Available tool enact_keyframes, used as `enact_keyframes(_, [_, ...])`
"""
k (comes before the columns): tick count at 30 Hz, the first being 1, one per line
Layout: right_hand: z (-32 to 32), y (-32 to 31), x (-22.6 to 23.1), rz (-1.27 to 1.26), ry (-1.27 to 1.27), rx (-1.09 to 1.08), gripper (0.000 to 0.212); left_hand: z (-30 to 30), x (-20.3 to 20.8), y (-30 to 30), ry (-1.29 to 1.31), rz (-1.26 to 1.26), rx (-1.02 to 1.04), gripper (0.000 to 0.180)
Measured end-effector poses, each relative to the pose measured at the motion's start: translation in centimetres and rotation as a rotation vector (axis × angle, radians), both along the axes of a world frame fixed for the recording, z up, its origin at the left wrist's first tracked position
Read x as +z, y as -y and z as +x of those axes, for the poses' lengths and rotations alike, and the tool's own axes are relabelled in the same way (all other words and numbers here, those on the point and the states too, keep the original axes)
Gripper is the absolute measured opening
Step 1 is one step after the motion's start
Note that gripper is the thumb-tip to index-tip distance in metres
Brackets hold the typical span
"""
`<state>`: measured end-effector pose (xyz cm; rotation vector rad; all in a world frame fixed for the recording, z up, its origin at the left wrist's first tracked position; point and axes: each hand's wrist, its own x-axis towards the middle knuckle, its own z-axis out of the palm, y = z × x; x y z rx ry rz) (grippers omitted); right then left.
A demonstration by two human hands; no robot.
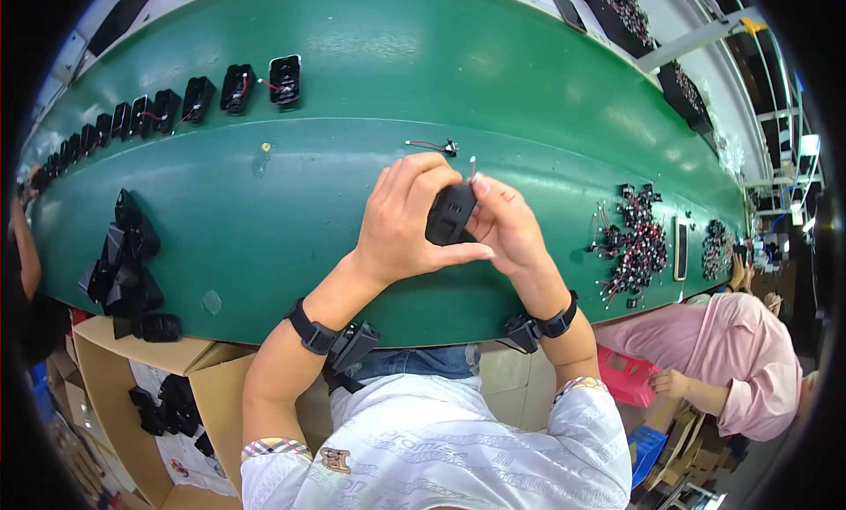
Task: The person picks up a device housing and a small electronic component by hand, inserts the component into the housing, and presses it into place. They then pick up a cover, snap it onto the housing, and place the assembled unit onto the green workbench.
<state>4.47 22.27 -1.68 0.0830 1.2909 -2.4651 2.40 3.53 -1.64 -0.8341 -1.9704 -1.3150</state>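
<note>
Above the bench, in front of my chest, my left hand (pixel 401 219) is closed round a black plastic housing (pixel 451 212) with a small rectangular slot in its face. Its thumb stretches along the lower side. My right hand (pixel 511 223) is closed at the housing's right edge, thumb near the upper corner. A thin wire with a white plug (pixel 473 161) sticks up by that thumb tip; whether the thumb pinches it is hidden. Just beyond my hands, a small wired part (pixel 451 147) lies on the green bench (pixel 352 78).
A row of black housings (pixel 238 89) with wires runs along the far left. Several black housings (pixel 128 263) are piled nearer left, above an open cardboard box (pixel 211 395). At right lie a heap of wired parts (pixel 636 245) and a phone-like slab (pixel 681 248). A person in pink (pixel 740 360) sits beyond.
</note>
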Motion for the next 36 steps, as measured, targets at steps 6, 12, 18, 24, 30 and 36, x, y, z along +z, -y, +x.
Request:
enact_keyframes(6, [-0.4,-1.1,1.3,0.056,-0.081,-0.145,0.027,0.4,-1.3,-0.5,0.209,-0.150,-0.021,0.064])
enact_keyframes(12, [-0.6,-2.5,1.7,0.201,-0.148,-0.118,0.022,-0.2,-1.1,-0.3,0.054,-0.211,0.062,0.064])
enact_keyframes(18, [-0.2,-2.8,2.7,0.312,-0.241,-0.067,0.020,-0.1,-1.4,-0.5,0.031,-0.252,0.045,0.065])
enact_keyframes(24, [-0.2,-2.6,2.6,0.287,-0.217,-0.031,0.019,-0.3,-1.2,-0.3,0.058,-0.229,0.006,0.065])
enact_keyframes(30, [-0.3,-2.8,2.4,0.310,-0.255,-0.014,0.018,-0.3,-1.2,-0.4,0.082,-0.224,-0.022,0.063])
enact_keyframes(36, [-0.4,-3.1,2.0,0.242,-0.207,-0.019,0.018,-0.4,-1.2,-0.4,0.077,-0.220,-0.030,0.063])
